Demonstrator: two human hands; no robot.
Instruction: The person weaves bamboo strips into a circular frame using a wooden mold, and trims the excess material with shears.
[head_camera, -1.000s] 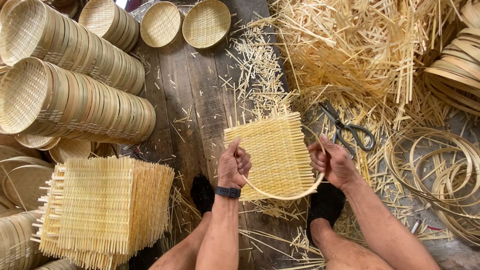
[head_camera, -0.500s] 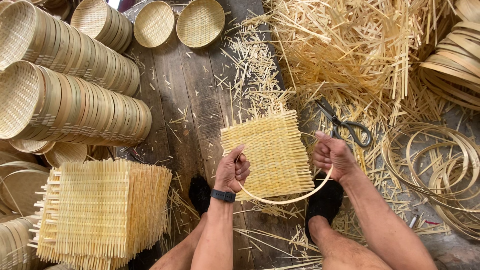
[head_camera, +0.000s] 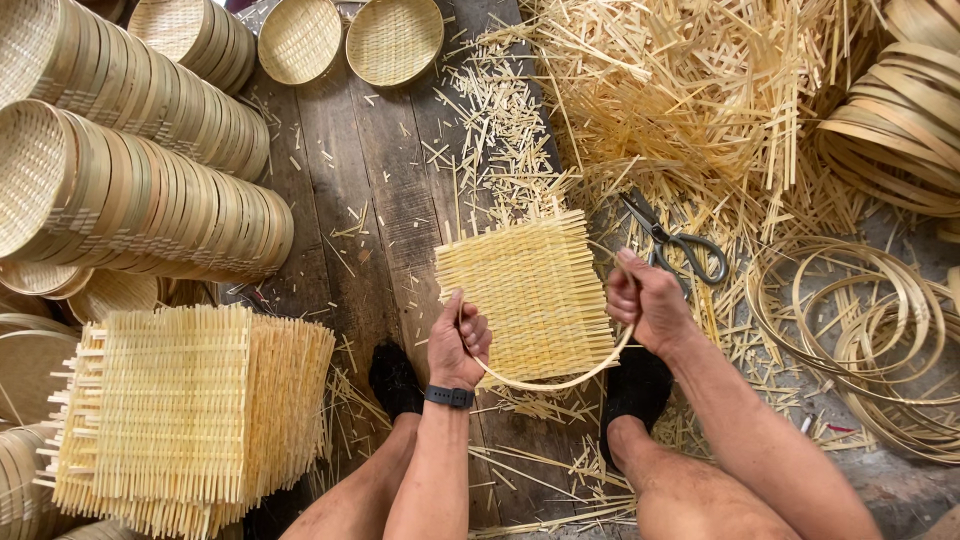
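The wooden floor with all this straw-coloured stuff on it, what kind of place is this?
Most likely a basket-weaving workshop. Finished round baskets lie nested in long rows, square woven mats are stacked by the person's knee, and loose strips, hoops and scissors cover the floor.

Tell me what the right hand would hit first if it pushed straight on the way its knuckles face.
The right hand faces left, so it would likely meet the woven bamboo mat it already grips with the hoop; beyond that, the left hand.

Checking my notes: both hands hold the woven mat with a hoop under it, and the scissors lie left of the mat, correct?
Not quite. In the head view the scissors lie right of the mat, beyond the right hand. The rest holds.
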